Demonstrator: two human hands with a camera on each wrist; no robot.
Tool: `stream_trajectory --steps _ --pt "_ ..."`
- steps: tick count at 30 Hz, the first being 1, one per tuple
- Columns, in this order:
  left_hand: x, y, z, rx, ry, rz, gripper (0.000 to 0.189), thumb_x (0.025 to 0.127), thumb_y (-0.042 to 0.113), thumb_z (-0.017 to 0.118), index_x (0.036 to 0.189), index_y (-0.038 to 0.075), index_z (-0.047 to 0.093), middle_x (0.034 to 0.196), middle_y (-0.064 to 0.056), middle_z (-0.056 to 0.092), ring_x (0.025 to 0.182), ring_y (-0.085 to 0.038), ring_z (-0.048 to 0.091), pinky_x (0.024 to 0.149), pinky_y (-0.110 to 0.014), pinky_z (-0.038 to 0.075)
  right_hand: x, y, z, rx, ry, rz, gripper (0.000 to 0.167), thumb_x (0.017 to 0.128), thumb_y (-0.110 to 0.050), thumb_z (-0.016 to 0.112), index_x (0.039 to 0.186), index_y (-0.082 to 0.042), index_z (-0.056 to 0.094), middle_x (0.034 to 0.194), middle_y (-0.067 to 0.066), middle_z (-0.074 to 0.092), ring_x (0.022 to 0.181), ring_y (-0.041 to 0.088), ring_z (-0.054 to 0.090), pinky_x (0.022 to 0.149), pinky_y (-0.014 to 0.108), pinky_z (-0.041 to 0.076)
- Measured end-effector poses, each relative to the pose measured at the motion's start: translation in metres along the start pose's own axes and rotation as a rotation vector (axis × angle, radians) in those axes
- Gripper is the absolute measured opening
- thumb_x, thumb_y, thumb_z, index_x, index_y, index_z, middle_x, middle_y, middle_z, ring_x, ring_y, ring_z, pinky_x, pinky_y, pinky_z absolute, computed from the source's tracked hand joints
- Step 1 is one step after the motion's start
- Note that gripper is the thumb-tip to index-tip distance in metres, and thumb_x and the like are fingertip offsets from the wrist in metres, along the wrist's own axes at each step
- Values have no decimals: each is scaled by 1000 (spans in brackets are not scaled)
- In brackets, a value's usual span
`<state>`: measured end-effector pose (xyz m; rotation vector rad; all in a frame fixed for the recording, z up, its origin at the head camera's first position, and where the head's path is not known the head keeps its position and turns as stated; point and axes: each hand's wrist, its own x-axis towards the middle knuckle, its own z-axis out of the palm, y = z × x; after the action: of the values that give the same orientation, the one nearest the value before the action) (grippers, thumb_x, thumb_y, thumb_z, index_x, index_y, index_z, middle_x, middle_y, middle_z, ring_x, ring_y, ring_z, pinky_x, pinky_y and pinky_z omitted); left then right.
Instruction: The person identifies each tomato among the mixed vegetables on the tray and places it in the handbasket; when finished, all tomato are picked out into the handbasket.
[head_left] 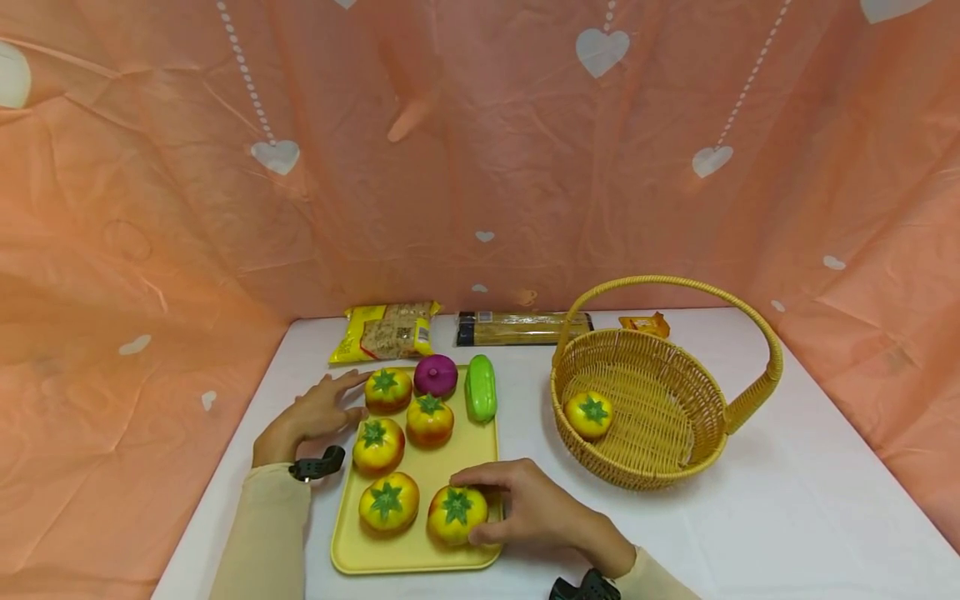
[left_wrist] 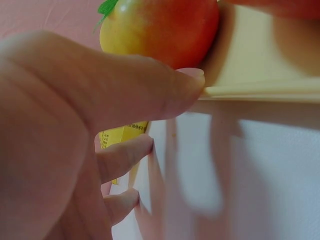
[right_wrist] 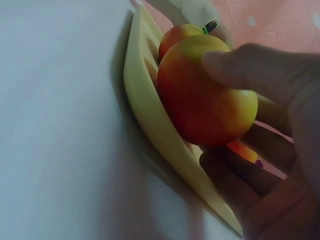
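Note:
My right hand (head_left: 536, 508) grips a yellow-and-red toy tomato (head_left: 457, 515) at the near right corner of the yellow tray (head_left: 420, 560). In the right wrist view, thumb and fingers curl round this tomato (right_wrist: 200, 95), close over the tray's rim. Along the tray's left side lies my left hand (head_left: 318, 412), its fingers extended near the far left tomato (head_left: 387, 390). Its thumb (left_wrist: 150, 90) rests at the tray rim in the left wrist view. Several more tomatoes, a purple toy onion (head_left: 436, 376) and a green toy cucumber (head_left: 481, 389) share the tray.
A wicker basket (head_left: 637, 479) with a tall handle stands to the right, one tomato (head_left: 588, 415) inside. Along the back lie a yellow food bag (head_left: 386, 332), a pack of thin sticks (head_left: 525, 328) and a small orange packet (head_left: 645, 324). Pink curtain surrounds the white table.

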<state>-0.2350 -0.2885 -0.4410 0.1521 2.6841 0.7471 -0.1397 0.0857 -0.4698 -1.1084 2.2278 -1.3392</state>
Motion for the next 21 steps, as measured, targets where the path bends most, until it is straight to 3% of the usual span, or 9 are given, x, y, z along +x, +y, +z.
stream_trajectory --steps 5,12,16,21 --pt "0 0 0 5 1 1 75 103 31 71 170 16 41 176 -28 32 162 -67 7 115 -95 3 -8 -3 -5 32 15 38 57 91 -22 91 144 -17 71 143 -4 74 130 4 67 112 25 56" --pt "-1 0 0 5 6 2 75 103 31 71 170 15 41 176 -28 32 162 -66 7 115 -94 2 -36 -7 -28 149 78 70 55 94 -25 89 146 -20 70 144 1 74 131 11 70 112 29 57" --pt "-1 0 0 7 8 9 75 103 31 71 170 16 42 176 -28 31 162 -66 8 115 -95 3 -56 -11 -49 167 112 57 52 99 -21 84 149 -16 68 148 7 72 135 12 68 113 27 55" --pt "-1 1 -1 13 9 17 74 103 31 71 170 16 42 176 -28 31 161 -67 8 114 -95 3 -84 -16 -81 233 181 109 53 101 -9 79 152 -5 63 152 22 65 132 7 68 109 25 57"
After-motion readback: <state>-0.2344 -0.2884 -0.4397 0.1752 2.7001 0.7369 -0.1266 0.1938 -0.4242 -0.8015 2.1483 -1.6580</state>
